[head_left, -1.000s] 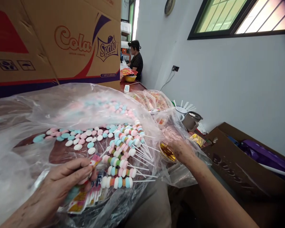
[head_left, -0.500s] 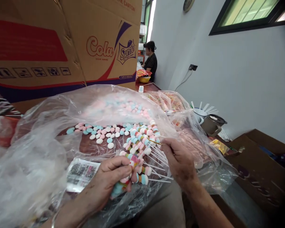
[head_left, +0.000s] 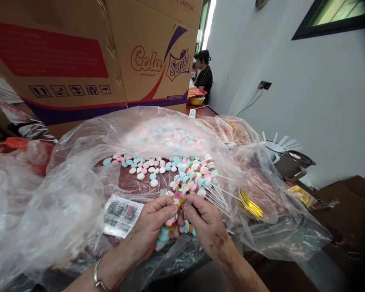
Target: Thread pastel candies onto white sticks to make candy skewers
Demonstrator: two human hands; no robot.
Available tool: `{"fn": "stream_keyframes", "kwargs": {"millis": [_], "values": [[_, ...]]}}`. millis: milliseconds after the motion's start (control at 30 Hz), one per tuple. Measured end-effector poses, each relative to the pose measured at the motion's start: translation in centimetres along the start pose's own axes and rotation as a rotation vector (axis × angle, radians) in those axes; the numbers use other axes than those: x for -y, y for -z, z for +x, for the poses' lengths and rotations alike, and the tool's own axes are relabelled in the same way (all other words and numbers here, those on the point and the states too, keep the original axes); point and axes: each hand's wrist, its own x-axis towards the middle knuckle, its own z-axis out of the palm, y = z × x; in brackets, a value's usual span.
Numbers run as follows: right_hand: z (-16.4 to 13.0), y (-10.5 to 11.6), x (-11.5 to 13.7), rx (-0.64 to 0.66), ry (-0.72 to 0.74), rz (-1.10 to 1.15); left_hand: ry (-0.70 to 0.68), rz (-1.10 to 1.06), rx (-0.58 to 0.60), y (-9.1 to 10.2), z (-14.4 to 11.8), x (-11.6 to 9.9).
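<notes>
My left hand (head_left: 158, 221) is closed around a wrapped candy skewer (head_left: 163, 237), whose pink, blue and white sweets show below the fingers. My right hand (head_left: 202, 217) meets it at the gathered wrapper neck (head_left: 179, 198), pinching a gold twist tie that the fingers mostly hide. Just beyond the hands lies a pile of candy skewers (head_left: 194, 174) with white sticks (head_left: 215, 198) pointing right. Loose pastel candies (head_left: 146, 165) spread behind, partly under a clear plastic bag. To the right sits a bundle of gold twist ties (head_left: 251, 206).
A large cardboard carton (head_left: 152, 52) stands at the back left. Clear plastic sheeting (head_left: 48, 211) covers the left side, near a printed white packet (head_left: 121, 215). A lidded mug (head_left: 293, 165) and more cartons (head_left: 349, 202) are at right. Another person (head_left: 204, 75) works in the background.
My right hand has moved left with the gold twist tie to the wrapper neck in my left hand. The camera view has turned left, bringing the bundle of ties into sight.
</notes>
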Motion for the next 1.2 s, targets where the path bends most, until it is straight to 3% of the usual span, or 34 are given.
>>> {"fn": "stream_keyframes", "kwargs": {"millis": [233, 333, 400, 567, 633, 700, 867, 1067, 1200], "values": [[0.1, -0.3, -0.4, -0.005, 0.044, -0.041, -0.003, -0.043, -0.048, -0.1, -0.1, 0.1], [0.1, 0.0, -0.2, -0.047, 0.136, -0.244, -0.008, -0.081, -0.047, -0.1, -0.1, 0.2], [0.2, 0.4, 0.1, -0.074, 0.275, -0.448, -0.016, -0.09, -0.064, -0.3, -0.2, 0.2], [0.3, 1.2, 0.0, -0.221, 0.776, -0.971, -0.031, -0.077, -0.163, -1.1, 0.2, -0.1], [0.4, 1.5, -0.4, -0.222, 0.933, -1.039, 0.019, -0.056, -0.196, -1.1, 0.5, -0.3], [0.7, 2.0, -0.8, -0.14, 1.044, -1.041, 0.084, -0.021, -0.204, -1.0, 0.9, -0.6], [1.7, 3.0, -0.6, 0.121, 0.947, -1.107, 0.23, 0.107, -0.093, 0.1, 1.4, -0.9], [1.8, 3.5, 0.2, 0.222, 0.992, -1.11, 0.343, 0.333, 0.068, 0.7, 1.7, -2.0], [1.6, 3.6, 0.6, 0.295, 0.982, -1.162, 0.342, 0.437, 0.175, 0.7, 1.8, -2.8]]}}
